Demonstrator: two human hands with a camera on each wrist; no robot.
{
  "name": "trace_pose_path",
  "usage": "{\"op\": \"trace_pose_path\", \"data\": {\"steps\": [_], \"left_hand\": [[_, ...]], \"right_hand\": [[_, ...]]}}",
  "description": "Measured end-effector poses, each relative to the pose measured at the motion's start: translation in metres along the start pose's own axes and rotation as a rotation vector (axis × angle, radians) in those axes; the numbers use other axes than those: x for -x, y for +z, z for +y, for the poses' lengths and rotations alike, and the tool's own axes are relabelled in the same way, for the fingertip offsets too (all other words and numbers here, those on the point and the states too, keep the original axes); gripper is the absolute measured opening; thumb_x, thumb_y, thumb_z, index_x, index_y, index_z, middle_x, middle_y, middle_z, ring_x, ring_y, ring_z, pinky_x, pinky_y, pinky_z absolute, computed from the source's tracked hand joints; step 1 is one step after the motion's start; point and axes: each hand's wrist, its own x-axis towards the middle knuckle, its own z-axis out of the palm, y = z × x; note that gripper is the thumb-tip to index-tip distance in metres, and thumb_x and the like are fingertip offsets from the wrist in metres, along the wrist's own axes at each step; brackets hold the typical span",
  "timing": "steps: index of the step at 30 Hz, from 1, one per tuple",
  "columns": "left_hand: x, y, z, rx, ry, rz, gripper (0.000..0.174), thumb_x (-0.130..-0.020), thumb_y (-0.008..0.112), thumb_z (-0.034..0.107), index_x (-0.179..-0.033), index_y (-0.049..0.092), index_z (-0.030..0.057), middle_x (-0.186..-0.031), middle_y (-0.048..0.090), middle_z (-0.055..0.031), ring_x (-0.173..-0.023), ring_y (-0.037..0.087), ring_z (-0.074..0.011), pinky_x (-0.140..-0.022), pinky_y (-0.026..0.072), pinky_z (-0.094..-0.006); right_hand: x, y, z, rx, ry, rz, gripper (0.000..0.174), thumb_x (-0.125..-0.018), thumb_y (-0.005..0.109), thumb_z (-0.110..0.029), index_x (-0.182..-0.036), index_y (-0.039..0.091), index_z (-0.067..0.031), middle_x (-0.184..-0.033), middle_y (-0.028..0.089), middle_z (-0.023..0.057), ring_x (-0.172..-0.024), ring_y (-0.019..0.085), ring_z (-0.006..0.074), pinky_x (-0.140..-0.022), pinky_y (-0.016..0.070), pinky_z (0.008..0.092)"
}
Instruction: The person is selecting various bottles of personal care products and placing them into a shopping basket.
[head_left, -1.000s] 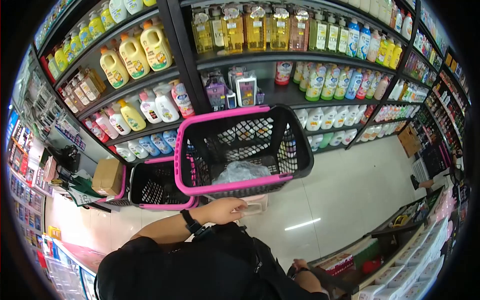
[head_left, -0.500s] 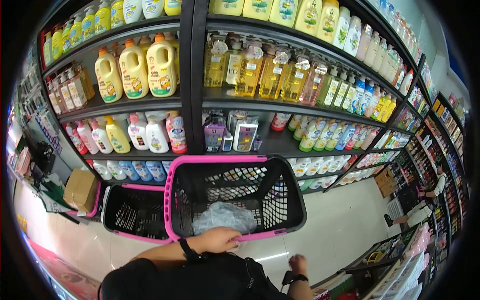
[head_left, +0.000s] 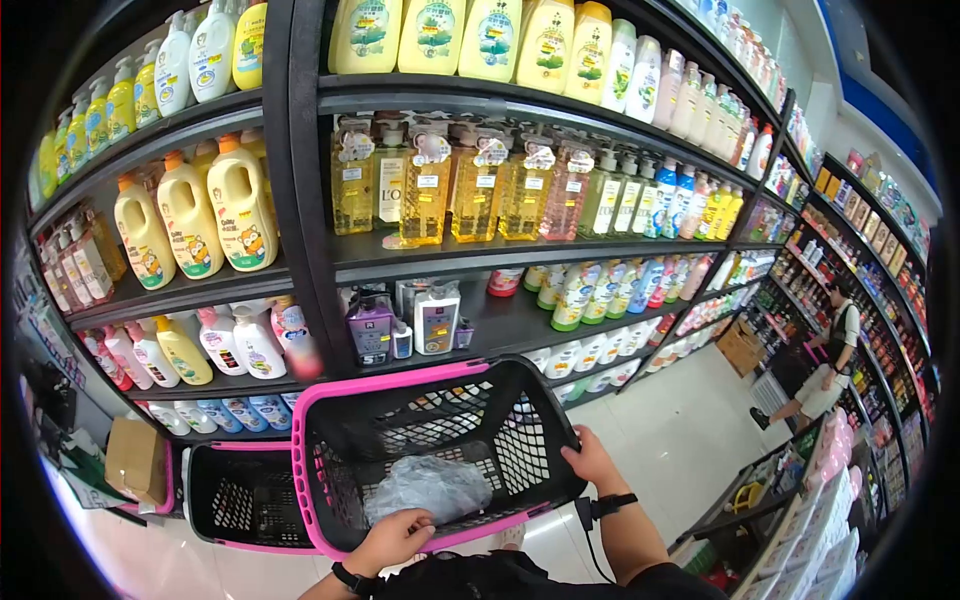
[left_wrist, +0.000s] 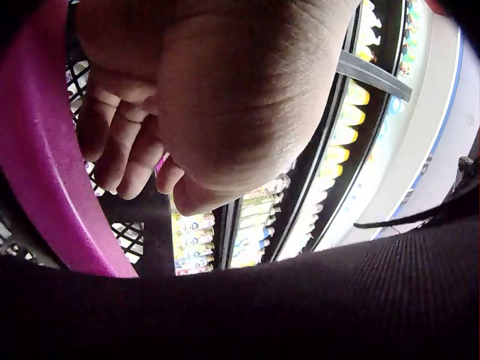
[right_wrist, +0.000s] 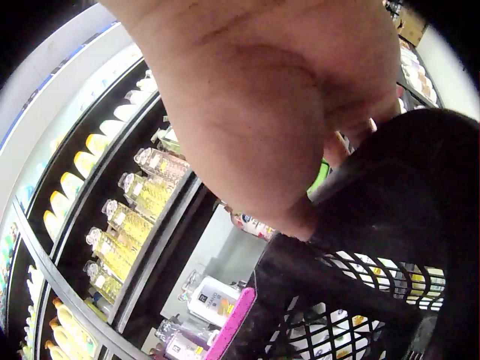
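In the head view, a large black shopping basket [head_left: 480, 400] with pink handle bars stands before me, and a crumpled clear plastic bag [head_left: 430, 485] lies in it. My left hand [head_left: 398, 538] is at the near pink bar, its loosely bent fingers reaching over it toward the bag. The left wrist view shows those fingers [left_wrist: 133, 154] beside the pink bar [left_wrist: 56, 150] with nothing between them. At the basket's right end, my right hand [head_left: 595, 462] grips the black rim. In the right wrist view its thumb [right_wrist: 289, 221] lies against the rim [right_wrist: 390, 172], other fingers partly hidden behind.
A second black basket [head_left: 245, 500] stands at the left, with a cardboard box [head_left: 137, 460] beside it. Shelves [head_left: 420, 95] of shampoo and wash bottles rise ahead. A person [head_left: 835, 350] stands in the aisle at the right. A display [head_left: 790, 540] borders the near right.
My right hand has come up from my side to the basket's right rim. The left hand has moved onto the near bar. The head view has tilted up, showing more of the shelves.
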Motion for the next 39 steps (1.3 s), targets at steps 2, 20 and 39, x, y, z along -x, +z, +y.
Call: {"op": "trace_pose_path", "data": {"steps": [2, 20, 39], "left_hand": [[-0.005, 0.009, -0.006, -0.006, -0.032, -0.006, 0.032, -0.088, 0.071, 0.019, -0.114, 0.066, 0.0006, -0.096, 0.071, -0.0146, -0.084, 0.070, -0.0235, -0.075, 0.0561, -0.0344], [-0.260, -0.108, 0.132, -0.382, 0.032, 0.379, 0.041, -0.085, 0.071, 0.020, -0.118, 0.059, -0.0002, -0.102, 0.064, -0.0175, -0.093, 0.064, -0.0261, -0.079, 0.0524, -0.0390], [-0.405, -0.226, 0.227, 0.133, 0.244, 0.700, 0.067, -0.087, 0.075, 0.015, -0.137, 0.036, -0.0067, -0.126, 0.058, -0.0185, -0.112, 0.061, -0.0260, -0.093, 0.0520, -0.0379]], "right_hand": [[-0.001, 0.003, 0.000, -0.014, -0.054, -0.082, 0.071, -0.083, 0.072, -0.016, -0.143, 0.038, 0.0023, -0.132, 0.055, 0.0285, -0.121, 0.056, 0.0407, -0.102, 0.0461, 0.0425], [-0.030, -0.058, 0.020, 0.122, -0.333, -0.573, 0.095, -0.083, 0.072, -0.040, -0.150, 0.022, 0.0052, -0.124, 0.060, 0.0322, -0.108, 0.063, 0.0461, -0.092, 0.0515, 0.0473], [-0.014, -0.046, 0.027, -0.105, -0.282, -0.464, 0.087, -0.086, 0.071, -0.027, -0.152, 0.022, 0.0044, -0.134, 0.053, 0.0344, -0.125, 0.055, 0.0437, -0.103, 0.0453, 0.0425]]}}
